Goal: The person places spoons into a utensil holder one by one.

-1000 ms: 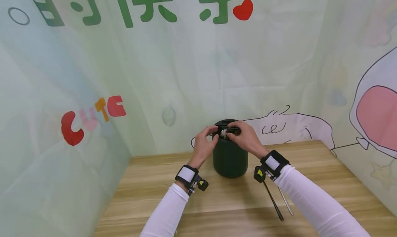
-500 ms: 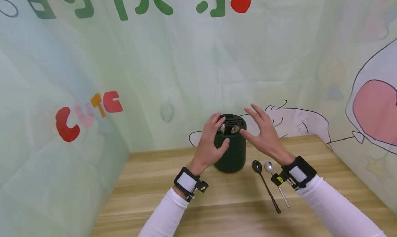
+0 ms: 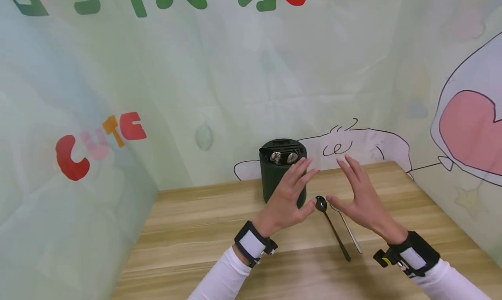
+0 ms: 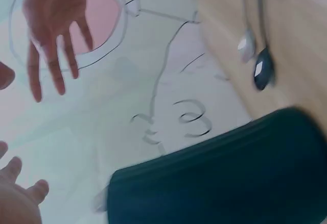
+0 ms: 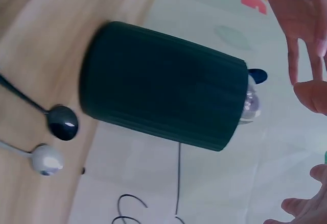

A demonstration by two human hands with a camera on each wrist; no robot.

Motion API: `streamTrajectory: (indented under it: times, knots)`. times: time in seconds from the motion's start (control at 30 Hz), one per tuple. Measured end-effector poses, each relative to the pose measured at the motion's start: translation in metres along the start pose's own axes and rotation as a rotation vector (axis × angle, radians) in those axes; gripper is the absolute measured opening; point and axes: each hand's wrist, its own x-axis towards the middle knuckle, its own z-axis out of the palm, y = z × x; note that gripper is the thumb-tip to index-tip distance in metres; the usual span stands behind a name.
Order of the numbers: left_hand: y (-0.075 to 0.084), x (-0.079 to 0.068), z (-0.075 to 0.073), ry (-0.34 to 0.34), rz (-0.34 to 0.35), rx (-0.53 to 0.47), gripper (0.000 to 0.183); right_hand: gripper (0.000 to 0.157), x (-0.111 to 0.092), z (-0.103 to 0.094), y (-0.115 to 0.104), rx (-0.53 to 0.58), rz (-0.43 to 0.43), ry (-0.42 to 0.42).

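A dark green cylindrical utensil holder (image 3: 272, 178) with a black slotted top stands upright at the back of the table. Two shiny, rounded silver pieces (image 3: 292, 157) show at the front of its top; their lower parts are hidden inside. My left hand (image 3: 284, 206) overlaps the holder's lower right side, fingers spread, holding nothing. Farther right, my right hand (image 3: 362, 202) is raised with spread fingers, also holding nothing. Beneath and between the hands lie a black long-handled spoon (image 3: 321, 203) and a silver spoon (image 3: 350, 232), whose bowl my right thumb partly covers.
The wooden table (image 3: 188, 230) meets a printed cloth backdrop (image 3: 219, 82) right behind the holder. More of that cloth hangs along the left and right sides. Both wrists carry strapped-on cameras.
Both hands have let go of the holder's top and drawn back to the right, fingers spreading. Holder and spoons stay in place, while the head view has shifted slightly.
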Motion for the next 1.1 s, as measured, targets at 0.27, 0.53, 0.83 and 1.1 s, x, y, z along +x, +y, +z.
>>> streamTrajectory:
  times: [0.27,0.53,0.83,1.1]
  knots:
    - [0.0,-0.014,0.049,-0.317,-0.117,0.072,0.076,0.096,-0.028,0.007,0.018,-0.068,0.039,-0.016]
    - [0.003,-0.035,0.096,-0.567,-0.173,0.119,0.079,0.099,-0.06,0.033,0.034,-0.169,0.075,-0.113]
    - [0.012,-0.047,0.119,-0.726,-0.112,0.158,0.071,0.098,-0.086,0.051,0.041,-0.217,0.182,-0.248]
    - [0.014,-0.048,0.126,-0.81,-0.099,0.134,0.051,0.074,-0.098,0.063,0.049,-0.231,0.199,-0.32]
